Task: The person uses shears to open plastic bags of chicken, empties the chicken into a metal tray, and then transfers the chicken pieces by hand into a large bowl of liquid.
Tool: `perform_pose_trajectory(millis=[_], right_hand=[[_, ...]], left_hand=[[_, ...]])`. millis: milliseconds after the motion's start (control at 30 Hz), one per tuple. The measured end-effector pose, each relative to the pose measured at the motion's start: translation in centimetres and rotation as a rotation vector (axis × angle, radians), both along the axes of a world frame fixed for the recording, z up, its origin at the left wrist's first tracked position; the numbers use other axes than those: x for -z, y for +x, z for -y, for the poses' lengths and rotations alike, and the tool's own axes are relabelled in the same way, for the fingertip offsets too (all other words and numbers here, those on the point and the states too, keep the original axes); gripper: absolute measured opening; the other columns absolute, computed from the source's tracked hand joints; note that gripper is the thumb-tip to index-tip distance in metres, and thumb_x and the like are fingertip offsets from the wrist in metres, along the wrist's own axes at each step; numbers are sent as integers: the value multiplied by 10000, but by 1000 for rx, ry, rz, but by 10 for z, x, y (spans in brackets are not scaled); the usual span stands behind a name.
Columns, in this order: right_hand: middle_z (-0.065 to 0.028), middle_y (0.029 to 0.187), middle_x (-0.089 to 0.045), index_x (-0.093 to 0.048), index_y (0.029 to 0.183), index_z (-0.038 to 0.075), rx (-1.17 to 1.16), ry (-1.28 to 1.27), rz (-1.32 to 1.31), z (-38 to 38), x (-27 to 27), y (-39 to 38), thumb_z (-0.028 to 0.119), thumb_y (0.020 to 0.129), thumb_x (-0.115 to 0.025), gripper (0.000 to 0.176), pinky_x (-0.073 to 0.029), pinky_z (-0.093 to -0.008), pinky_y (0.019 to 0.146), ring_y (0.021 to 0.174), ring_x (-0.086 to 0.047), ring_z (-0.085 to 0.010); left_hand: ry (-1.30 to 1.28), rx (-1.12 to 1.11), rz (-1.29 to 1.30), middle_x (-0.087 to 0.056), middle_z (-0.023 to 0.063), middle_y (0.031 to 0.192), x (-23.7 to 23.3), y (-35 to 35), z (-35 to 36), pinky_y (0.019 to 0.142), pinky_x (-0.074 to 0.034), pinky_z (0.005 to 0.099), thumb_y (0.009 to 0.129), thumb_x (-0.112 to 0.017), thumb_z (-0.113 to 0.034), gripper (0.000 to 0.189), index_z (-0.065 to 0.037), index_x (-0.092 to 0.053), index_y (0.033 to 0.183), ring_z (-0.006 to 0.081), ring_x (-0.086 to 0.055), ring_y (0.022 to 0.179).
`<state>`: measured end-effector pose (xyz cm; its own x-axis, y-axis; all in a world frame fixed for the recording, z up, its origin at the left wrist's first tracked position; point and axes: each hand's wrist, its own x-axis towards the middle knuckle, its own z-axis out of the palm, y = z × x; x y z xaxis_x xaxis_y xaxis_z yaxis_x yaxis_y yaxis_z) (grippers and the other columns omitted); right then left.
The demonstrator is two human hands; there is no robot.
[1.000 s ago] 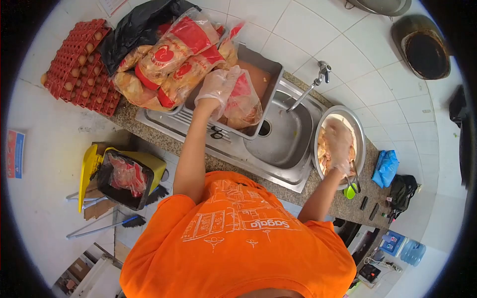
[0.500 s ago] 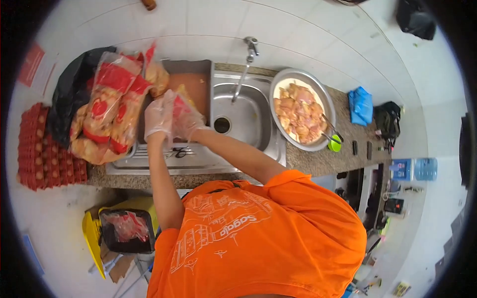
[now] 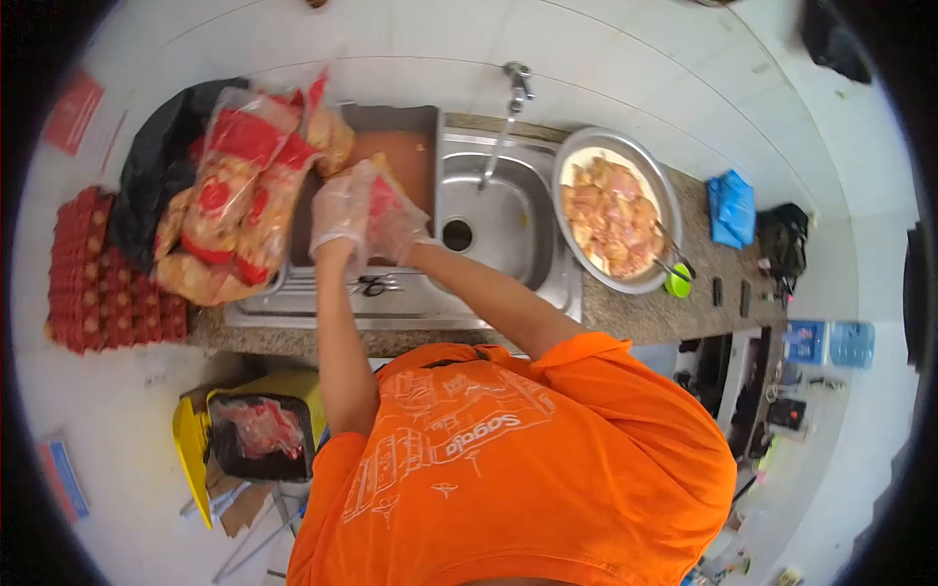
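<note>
My left hand (image 3: 338,213), in a clear plastic glove, closes on the near end of a clear bag with red print (image 3: 383,201). Gripping the same bag from its right side is my right hand (image 3: 403,230), gloved too. Yellowish raw chicken shows at the bag's far end. Both hands are over a grey tub (image 3: 435,122) of reddish-brown liquid at the sink's left. The fingertips are partly hidden by gloves and plastic. Left of the tub lie several bagged chickens (image 3: 234,186) on a black plastic bag (image 3: 147,200).
A metal bowl (image 3: 668,186) of raw chicken pieces with tongs (image 3: 674,251) stands right of the sink basin (image 3: 503,220). Scissors (image 3: 371,285) lie on the drainboard. Red egg trays (image 3: 112,293) are stacked left. Below is a bin (image 3: 223,454) holding plastic wrappers.
The camera view has shifted, so the whole scene sits further right. My hands stay on the bag over the tub, with little visible movement relative to it.
</note>
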<state>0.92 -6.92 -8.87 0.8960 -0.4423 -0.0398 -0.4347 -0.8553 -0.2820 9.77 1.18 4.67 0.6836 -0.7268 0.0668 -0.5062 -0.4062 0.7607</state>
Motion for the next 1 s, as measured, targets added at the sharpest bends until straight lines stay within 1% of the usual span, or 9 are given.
perform_pose_trajectory(millis=[267,300,467,533,567,733,867,933,1000], right_hand=[[-182,979,-707,-652,1157,108,-284,29,67,15,-52,-9,324,934,-553,326,-487,-421,966,884,-671,-389],[-182,971,-702,-662,1135,99,-384,45,-109,22,-65,-6,316,900,-581,331,-490,-419,947,887,-661,-396],[-166,942,-680,-700,1030,64,-507,234,-280,44,-145,-20,305,815,-656,326,-489,-406,915,913,-623,-382],[-164,929,-672,-707,951,40,-539,246,281,51,-132,-24,275,778,-718,293,-497,-412,885,907,-622,-359],[-164,929,-672,-707,951,40,-549,242,279,49,-138,-25,275,778,-718,293,-497,-412,885,907,-622,-359],[-145,882,-705,-699,974,14,-238,483,525,22,-170,-48,237,807,-754,285,-535,-417,835,847,-677,-329],[-102,836,-691,-681,957,15,48,489,620,29,-130,-36,173,837,-725,204,-556,-397,741,815,-685,-257],[-57,853,-632,-644,1073,47,413,1266,653,35,-114,-28,64,846,-629,228,-538,-312,652,753,-628,-167],[-52,885,-621,-614,1114,64,347,1455,814,47,-102,-33,80,878,-617,236,-538,-309,622,735,-625,-158]], left_hand=[[54,-121,-66,-680,269,1065,-10,11,1,945,-461,510,1021,-393,-519,598,-24,-729,1039,442,-623,1076],[104,-156,-79,-680,270,1058,-10,16,2,946,-460,509,1022,-394,-509,588,-29,-734,1030,442,-624,1073],[-38,-273,232,-683,269,1007,32,46,4,923,-480,501,1047,-373,-438,564,-11,-735,984,444,-639,1014],[32,-285,135,-684,267,990,31,45,4,901,-492,503,1056,-371,-393,552,16,-724,941,441,-649,973],[28,-296,134,-684,267,990,32,44,6,901,-492,503,1056,-371,-393,552,16,-724,941,441,-649,973],[112,-298,308,-699,247,989,25,51,14,866,-513,511,1043,-397,-347,509,19,-723,907,436,-665,945],[112,-297,263,-703,240,985,36,76,17,875,-511,519,1036,-396,-370,521,11,-729,911,441,-665,949],[102,-325,250,-699,247,990,33,79,15,892,-498,527,1039,-367,-417,568,5,-731,922,446,-660,964],[79,-317,237,-697,251,992,25,81,8,900,-492,530,1040,-354,-431,587,3,-731,925,451,-655,976]])
